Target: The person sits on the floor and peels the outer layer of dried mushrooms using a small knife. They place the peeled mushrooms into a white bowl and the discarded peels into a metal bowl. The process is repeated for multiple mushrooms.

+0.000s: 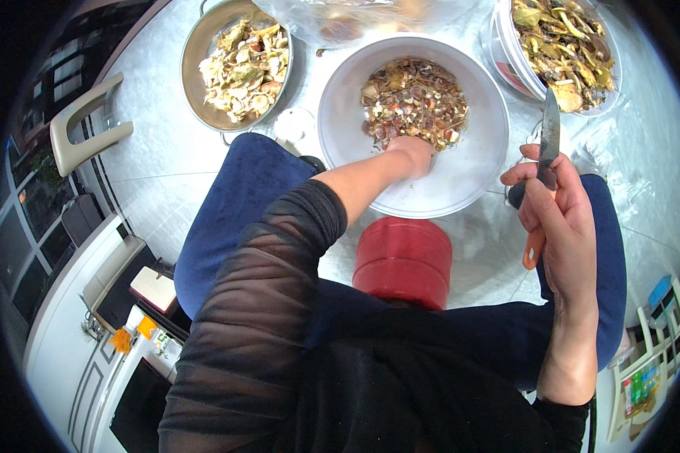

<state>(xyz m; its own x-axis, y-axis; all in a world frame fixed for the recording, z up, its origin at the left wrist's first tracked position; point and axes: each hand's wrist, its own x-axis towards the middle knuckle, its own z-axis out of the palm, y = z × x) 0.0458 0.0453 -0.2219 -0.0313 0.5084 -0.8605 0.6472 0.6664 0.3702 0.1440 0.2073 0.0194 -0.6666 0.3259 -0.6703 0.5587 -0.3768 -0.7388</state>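
Note:
My left hand reaches down into a wide pale plastic basin, at the near edge of a heap of mushroom scraps and debris. Its fingers are hidden, so whether they grasp anything does not show. To the right of the basin, my right hand holds a knife with an orange handle, its stained blade pointing away from me. A metal pan at the upper left holds cut, pale mushroom pieces. A white bucket at the upper right holds untrimmed mushrooms with leaves and dirt.
A red cylindrical stool or container stands between my knees, just below the basin. A clear plastic bag with contents lies beyond the basin. A beige chair is at the left; a shelf rack stands at the lower right.

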